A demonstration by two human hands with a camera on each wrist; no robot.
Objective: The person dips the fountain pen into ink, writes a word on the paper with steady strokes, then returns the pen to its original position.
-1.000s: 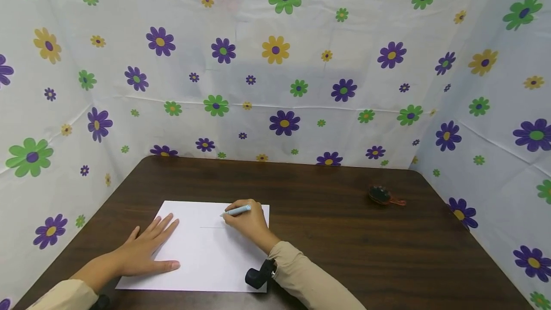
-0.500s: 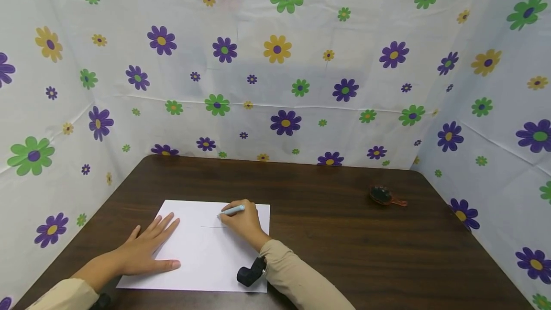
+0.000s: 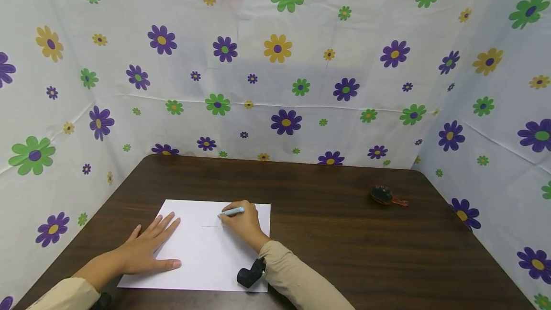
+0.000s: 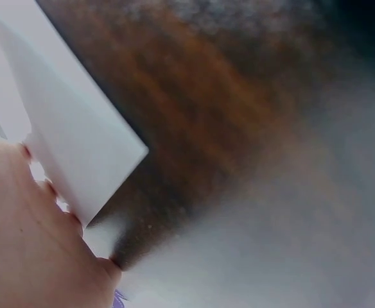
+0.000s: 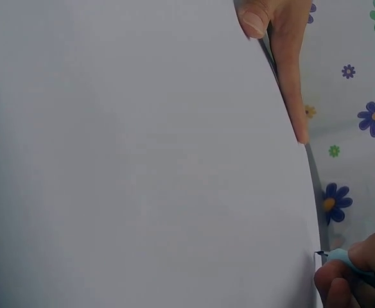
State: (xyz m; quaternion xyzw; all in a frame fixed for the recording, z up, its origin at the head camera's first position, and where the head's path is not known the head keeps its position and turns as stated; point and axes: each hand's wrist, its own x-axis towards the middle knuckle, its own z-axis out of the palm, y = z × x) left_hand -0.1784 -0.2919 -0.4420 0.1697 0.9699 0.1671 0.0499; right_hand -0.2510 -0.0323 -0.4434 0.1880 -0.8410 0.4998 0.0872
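A white sheet of paper (image 3: 202, 262) lies on the dark wooden table, bearing a thin horizontal line (image 3: 211, 226). My right hand (image 3: 247, 224) pinches a light-blue pen (image 3: 233, 211) near the upper right of the sheet. In the right wrist view the pen's dark tip (image 5: 321, 253) is at the paper, by a short drawn stroke; whether it touches is hard to tell. My left hand (image 3: 144, 252) rests spread over the sheet's left edge, fingers straight and thumb apart. The left wrist view shows its palm (image 4: 33, 231) beside a paper corner (image 4: 110, 154).
A small dark oval thing with a reddish-brown handle (image 3: 387, 195) lies at the table's far right. Black wrist-worn gear (image 3: 251, 274) hangs over the sheet's lower right. A flower-patterned white curtain (image 3: 241, 23) surrounds the table (image 3: 327, 238) at the back and sides.
My right hand shifted slightly left with the pen between the first and second frames, then stayed nearly still. The left hand has kept its place on the paper.
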